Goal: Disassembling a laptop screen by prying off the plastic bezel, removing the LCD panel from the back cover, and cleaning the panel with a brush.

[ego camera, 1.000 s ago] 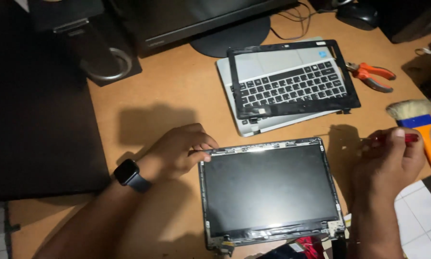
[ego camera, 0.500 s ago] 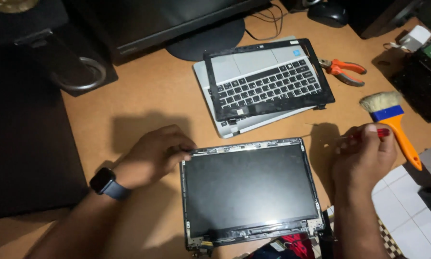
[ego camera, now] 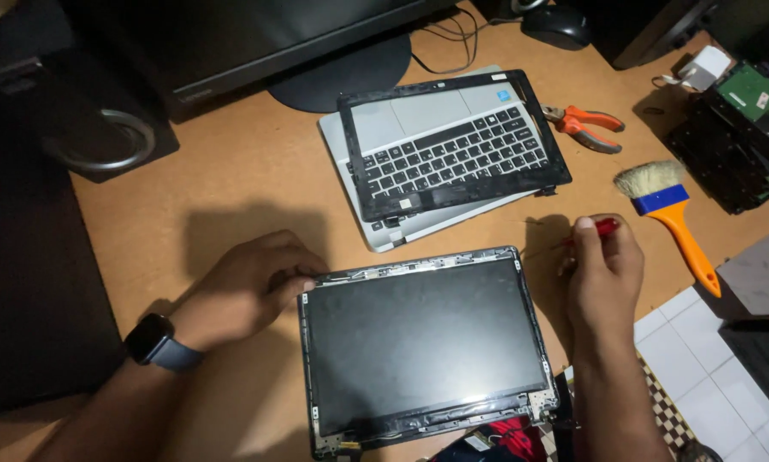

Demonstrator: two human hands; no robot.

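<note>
We see a dim room with warm light on the brown desk (ego camera: 230, 171). The left side and the top are almost black. The left hand (ego camera: 256, 287) throws a soft dark shadow up the desk. The screen panel (ego camera: 423, 342) shines a little. Everything looks sharp, not blurry.

Spare parts and tools crowd a wooden desk (ego camera: 205, 184).
Keyboard base (ego camera: 440, 158) under a loose black bezel (ego camera: 453, 190) at twelve o'clock; orange pliers (ego camera: 585, 128) and an orange-handled brush (ego camera: 671, 218) at two o'clock.
</note>
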